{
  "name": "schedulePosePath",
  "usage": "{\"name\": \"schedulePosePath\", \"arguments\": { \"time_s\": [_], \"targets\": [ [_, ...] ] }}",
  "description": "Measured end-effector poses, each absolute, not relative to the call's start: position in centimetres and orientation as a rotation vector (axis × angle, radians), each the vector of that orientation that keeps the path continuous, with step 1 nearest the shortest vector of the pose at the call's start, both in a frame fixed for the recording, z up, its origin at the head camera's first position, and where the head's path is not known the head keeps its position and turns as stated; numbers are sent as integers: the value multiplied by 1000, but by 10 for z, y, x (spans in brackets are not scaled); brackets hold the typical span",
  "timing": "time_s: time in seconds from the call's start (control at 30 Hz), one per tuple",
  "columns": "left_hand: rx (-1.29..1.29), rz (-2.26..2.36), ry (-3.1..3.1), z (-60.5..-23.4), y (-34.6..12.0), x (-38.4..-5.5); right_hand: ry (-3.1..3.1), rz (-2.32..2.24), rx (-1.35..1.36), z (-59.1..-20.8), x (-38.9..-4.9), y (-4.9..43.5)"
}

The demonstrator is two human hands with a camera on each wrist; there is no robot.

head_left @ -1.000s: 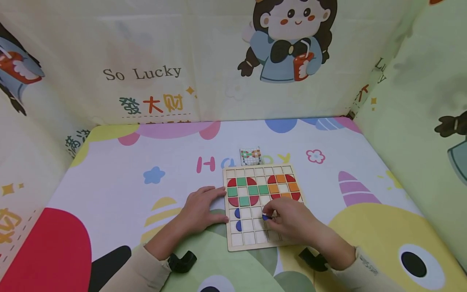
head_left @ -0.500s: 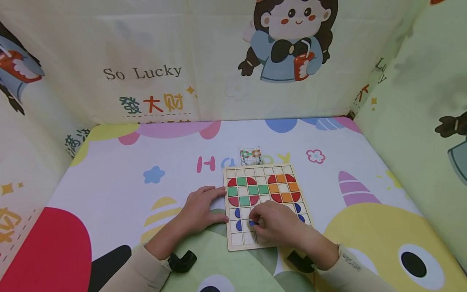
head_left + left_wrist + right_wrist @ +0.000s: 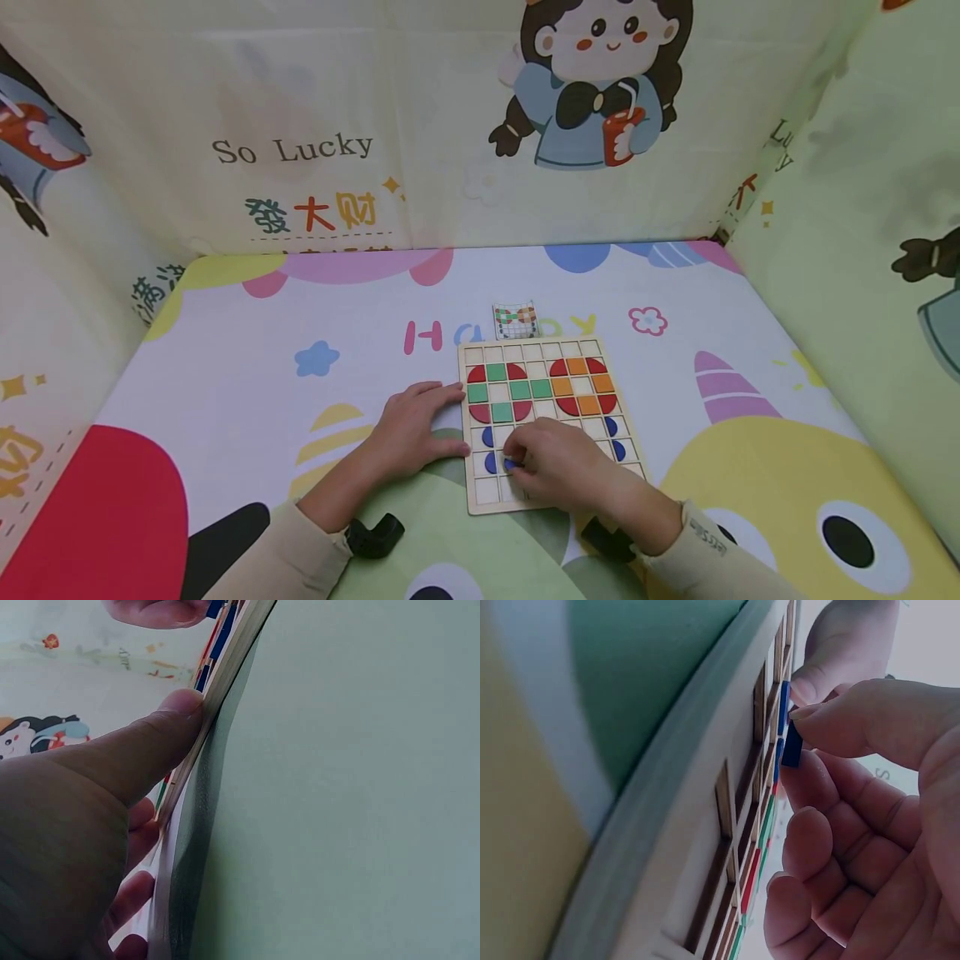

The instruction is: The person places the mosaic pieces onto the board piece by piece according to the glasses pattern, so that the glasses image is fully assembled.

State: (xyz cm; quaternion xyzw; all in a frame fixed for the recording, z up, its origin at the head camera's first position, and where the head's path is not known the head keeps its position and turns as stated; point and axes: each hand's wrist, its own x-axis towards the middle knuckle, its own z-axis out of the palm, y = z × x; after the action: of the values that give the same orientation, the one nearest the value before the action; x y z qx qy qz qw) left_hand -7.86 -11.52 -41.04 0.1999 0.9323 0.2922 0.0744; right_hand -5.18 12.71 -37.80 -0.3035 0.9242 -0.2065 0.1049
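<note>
A wooden grid board [image 3: 487,492] lies on the table, with red, green, orange and blue tiles in some cells. My left hand [image 3: 405,429] rests against its left edge, thumb and fingertips touching the rim. Between thumb and index finger, my right hand [image 3: 567,467] pinches a blue tile [image 3: 792,744] over the lower left cells. Two blue half-round tiles [image 3: 491,462] sit in the left column, just left of that tile. Two similar blue tiles [image 3: 618,450] are near the right edge. The right hand hides several lower middle cells.
A small pattern card [image 3: 516,321] lies just behind the board. The printed tablecloth [image 3: 247,367] extends around it, and patterned cloth walls [image 3: 435,125] rise at the back and sides.
My right hand has moved left across the board with the blue tile, uncovering the two blue tiles near the right edge. The left hand stays in place.
</note>
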Motion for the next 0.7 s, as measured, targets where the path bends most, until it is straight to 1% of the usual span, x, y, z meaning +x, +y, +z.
{"name": "schedulePosePath", "arguments": {
  "time_s": [0.7],
  "targets": [
    [591,874,2795,-411,-115,-79,2677,-591,-915,-380,-47,127]
  ]
}}
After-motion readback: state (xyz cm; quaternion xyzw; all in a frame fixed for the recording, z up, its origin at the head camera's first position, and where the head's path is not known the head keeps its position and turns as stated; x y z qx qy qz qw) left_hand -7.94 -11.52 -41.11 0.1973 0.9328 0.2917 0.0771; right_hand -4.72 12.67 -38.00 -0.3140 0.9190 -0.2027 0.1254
